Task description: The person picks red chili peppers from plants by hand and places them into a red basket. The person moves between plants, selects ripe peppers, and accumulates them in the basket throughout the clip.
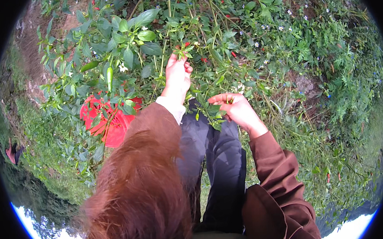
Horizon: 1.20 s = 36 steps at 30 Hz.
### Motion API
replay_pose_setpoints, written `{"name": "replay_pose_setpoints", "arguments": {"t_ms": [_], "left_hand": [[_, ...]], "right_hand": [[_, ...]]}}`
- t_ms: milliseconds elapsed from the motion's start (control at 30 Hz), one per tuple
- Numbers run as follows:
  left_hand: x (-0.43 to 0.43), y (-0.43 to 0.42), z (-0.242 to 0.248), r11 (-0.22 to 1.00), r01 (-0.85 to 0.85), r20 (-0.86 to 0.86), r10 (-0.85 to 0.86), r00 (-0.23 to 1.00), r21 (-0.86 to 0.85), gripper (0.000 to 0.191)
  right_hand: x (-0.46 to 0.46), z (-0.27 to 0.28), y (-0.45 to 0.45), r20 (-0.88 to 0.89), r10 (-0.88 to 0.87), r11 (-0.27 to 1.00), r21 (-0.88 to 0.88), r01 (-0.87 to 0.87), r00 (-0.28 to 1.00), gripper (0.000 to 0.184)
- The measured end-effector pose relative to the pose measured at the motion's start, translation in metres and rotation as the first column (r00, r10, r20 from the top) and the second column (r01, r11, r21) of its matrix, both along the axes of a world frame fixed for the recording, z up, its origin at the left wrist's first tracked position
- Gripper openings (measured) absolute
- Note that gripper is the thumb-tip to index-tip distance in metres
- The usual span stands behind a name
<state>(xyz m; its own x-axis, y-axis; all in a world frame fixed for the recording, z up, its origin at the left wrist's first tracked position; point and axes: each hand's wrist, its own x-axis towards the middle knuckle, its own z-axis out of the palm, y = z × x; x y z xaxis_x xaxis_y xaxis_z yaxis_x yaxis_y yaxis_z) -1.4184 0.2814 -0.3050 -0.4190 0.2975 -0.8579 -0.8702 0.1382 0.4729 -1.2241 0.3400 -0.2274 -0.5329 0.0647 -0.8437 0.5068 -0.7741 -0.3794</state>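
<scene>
My left hand [177,74] reaches up into the chili plants, its fingers closed around a leafy chili sprig [184,51]. A red chili pepper [187,44] shows just above the fingertips, and a bit of red shows between the curled fingers. Lower and to the right, my right hand [240,112] has its fingers bent around a leafy chili branch [214,113]. A small green tip [230,101] pokes out between those fingers; the thumb is partly hidden. Pale small peppers hang among that branch's leaves.
Behind leaves at left stands a red plastic container [115,131]. Green chili peppers [110,79] hang above it. White flowers [281,28] and weeds spread at right. At the far left edge a part of another person [11,153] appears. Long hair [143,193] covers the lower left.
</scene>
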Motion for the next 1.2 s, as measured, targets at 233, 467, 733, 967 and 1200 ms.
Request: {"name": "replay_pose_setpoints", "arguments": {"t_ms": [233,467,733,967,1200], "left_hand": [[0.000,-0.001,0.012,0.990,0.097,-0.185,-0.115,0.976,-0.104,0.011],[0.006,-0.008,0.009,0.895,0.312,-0.270,-0.402,0.875,-0.320,0.013],[0.016,-0.006,-0.042,0.149,0.632,-0.148,-0.987,0.054,-0.760,0.038],[0.018,-0.007,-0.117,0.049,0.743,-0.094,-0.995,-0.019,-0.668,0.041],[0.017,-0.030,-0.131,0.752,0.632,0.025,-0.639,0.769,-0.188,0.045]], "right_hand": [[0.002,-0.004,-0.002,0.049,-0.123,0.992,0.015,0.122,0.991,0.015],[0.004,-0.006,-0.002,0.092,-0.175,0.984,0.037,0.173,0.980,0.015],[0.023,-0.013,-0.008,0.161,-0.170,0.985,0.055,0.163,0.972,0.015],[0.042,0.024,0.022,0.031,-0.080,0.993,-0.079,0.082,0.996,0.012],[0.038,0.012,0.131,-0.065,-0.106,0.971,0.208,0.117,0.992,0.012]]}}
